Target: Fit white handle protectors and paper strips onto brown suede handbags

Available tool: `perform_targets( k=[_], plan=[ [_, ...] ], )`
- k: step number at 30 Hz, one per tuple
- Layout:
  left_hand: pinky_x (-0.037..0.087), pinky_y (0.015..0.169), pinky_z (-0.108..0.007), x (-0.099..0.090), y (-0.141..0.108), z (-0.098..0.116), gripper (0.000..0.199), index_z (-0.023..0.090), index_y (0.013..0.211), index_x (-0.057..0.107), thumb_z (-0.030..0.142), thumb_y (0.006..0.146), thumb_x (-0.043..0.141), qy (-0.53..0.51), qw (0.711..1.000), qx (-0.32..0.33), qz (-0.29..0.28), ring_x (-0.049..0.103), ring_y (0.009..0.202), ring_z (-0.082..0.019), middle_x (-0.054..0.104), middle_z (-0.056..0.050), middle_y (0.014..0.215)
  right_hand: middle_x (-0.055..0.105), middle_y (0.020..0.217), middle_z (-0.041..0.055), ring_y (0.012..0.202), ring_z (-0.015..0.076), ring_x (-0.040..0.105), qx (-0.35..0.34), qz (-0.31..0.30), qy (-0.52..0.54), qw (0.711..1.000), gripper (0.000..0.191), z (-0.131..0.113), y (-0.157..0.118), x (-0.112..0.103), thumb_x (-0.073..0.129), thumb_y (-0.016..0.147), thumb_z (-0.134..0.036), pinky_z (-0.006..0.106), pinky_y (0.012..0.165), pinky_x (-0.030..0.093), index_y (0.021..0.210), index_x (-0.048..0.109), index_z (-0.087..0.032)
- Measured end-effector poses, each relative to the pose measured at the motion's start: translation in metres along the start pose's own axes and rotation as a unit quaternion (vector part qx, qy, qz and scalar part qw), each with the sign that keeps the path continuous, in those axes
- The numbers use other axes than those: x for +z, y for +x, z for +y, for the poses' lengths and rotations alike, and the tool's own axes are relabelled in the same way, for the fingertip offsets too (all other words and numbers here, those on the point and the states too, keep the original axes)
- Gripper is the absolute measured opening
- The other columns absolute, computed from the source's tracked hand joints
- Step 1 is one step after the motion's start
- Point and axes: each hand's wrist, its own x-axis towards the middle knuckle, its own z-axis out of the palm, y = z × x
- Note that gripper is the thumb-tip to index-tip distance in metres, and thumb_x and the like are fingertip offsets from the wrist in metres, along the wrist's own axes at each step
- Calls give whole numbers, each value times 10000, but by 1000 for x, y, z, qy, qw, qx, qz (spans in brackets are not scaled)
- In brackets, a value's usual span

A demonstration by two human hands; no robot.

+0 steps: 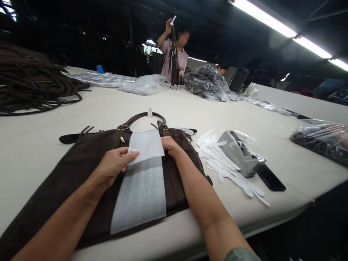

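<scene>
A dark brown fabric bag lies flat in front of me, its handles pointing away. Over its middle is a long strip of thin white sheet, folded at the upper part. My left hand is closed, pinching the sheet's folded flap between thumb and fingers. At the flap's right edge, my right hand rests against the bag with curled fingers; their tips are hidden, so what they grip cannot be seen. A small white piece is wrapped on the bag's handle. Brass-coloured zipper pull shows left of the sheet.
White serrated strips lie in a pile to the right, beside a grey tape dispenser and a black phone. Brown bags are stacked at left. Plastic-wrapped items lie beyond. Across the table, a person holds up a bag.
</scene>
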Motion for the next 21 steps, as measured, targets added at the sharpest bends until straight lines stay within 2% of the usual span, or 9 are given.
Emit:
perform_targets(
  k=[4,7,9,12,17,19,21],
  plan=[
    [174,390,-204,1,2,-7,364,129,730,702,382,487,798,77,996,-45,-15,347,425,-70,617,-24,574,281,332,-95,343,31,231,-1,21,-1,1000,401,1,6,7,648,745,-104,189,364,126,451,387,-183],
    [205,416,-208,1,7,-14,296,148,657,666,367,490,775,154,987,-43,-2,407,450,-99,602,-13,535,270,335,-92,345,34,230,-2,28,-5,1000,421,4,7,8,597,788,-65,193,366,122,460,362,-187],
    [257,432,-212,0,11,-18,289,153,632,652,374,483,764,180,983,-28,-5,477,495,-131,626,-26,563,294,344,-87,339,33,237,0,18,-9,1000,433,4,5,7,625,818,-104,189,358,117,471,377,-181],
    [291,436,-219,-3,17,-23,306,158,654,658,396,485,751,216,976,-12,-10,519,521,-156,640,-27,583,361,378,-73,330,31,262,7,-6,-10,1000,432,2,3,2,646,882,-252,175,338,124,519,427,-170],
    [301,424,-221,-6,16,-22,312,173,662,629,445,536,714,277,960,15,-31,495,479,-145,585,9,534,543,530,11,352,54,378,16,-36,-23,999,547,-2,0,-3,321,1017,-509,169,338,254,633,492,-159],
    [317,430,-226,-6,14,-21,318,172,662,622,459,549,699,287,957,28,-38,504,486,-149,592,2,549,551,565,11,385,65,416,-13,-39,-72,997,531,0,-2,-2,357,1005,-515,182,371,297,643,504,-155],
    [336,446,-231,-7,14,-20,326,170,669,624,466,552,695,296,953,43,-44,531,518,-161,614,-9,582,531,570,-13,431,72,441,-48,-29,-128,990,436,3,-3,0,489,970,-436,186,417,317,637,512,-155]
  ],
)
